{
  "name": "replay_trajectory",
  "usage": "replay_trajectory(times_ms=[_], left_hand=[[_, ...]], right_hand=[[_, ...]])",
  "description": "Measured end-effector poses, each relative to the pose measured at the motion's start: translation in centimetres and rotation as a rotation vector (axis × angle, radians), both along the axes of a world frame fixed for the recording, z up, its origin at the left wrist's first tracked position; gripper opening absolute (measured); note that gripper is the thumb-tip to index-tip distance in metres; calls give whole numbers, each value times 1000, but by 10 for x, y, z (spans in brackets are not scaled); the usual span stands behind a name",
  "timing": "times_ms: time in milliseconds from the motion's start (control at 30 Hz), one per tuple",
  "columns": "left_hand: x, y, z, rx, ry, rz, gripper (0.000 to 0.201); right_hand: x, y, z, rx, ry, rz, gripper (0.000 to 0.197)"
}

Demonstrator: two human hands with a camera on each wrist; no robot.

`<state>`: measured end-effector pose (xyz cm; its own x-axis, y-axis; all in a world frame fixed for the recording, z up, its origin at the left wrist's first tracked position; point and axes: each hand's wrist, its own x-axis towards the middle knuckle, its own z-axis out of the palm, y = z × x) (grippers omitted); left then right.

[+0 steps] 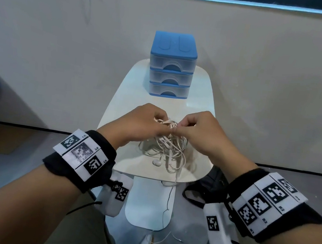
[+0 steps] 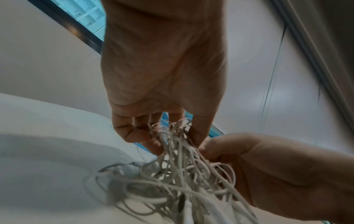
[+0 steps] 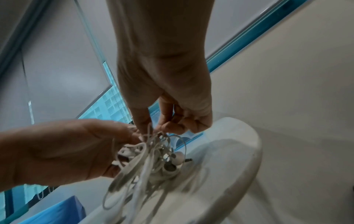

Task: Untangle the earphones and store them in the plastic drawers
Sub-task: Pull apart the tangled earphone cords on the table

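Earphones (image 1: 165, 145) bunch in a white tangle under both sets of fingers. Left hand (image 1: 141, 124) and right hand (image 1: 200, 132) each pinch cords at the top, fingertips almost meeting.

Dim, even light; wrist views blurred, perhaps by motion.

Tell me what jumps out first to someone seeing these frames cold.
The tangled clump of white earphone cables at the near end of the small white table, with the left hand and right hand both pinching strands at its top. Behind it, at the table's far end, stands the blue-topped clear plastic three-drawer unit, all drawers closed. One loose cable dangles off the table's near edge towards the floor.
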<state>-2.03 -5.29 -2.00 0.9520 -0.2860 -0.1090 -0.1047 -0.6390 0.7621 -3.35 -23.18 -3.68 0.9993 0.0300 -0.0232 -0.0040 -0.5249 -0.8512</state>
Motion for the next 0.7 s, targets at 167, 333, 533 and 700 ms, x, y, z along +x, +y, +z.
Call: replay_trajectory(times_ms=[167,333,533,700], left_hand=[[1,1,-1,-49,-10,117,19],[3,-4,1,-38,-48,147,21],[2,-4,0,-12,-95,153,10],[7,-2,1,-99,-88,158,16]], right_hand=[[-9,-11,8,256,42,192,10],[-9,-15,14,370,29,235,20],[-5,-15,19,429,10,324,20],[-5,-15,28,548,51,369,13]])
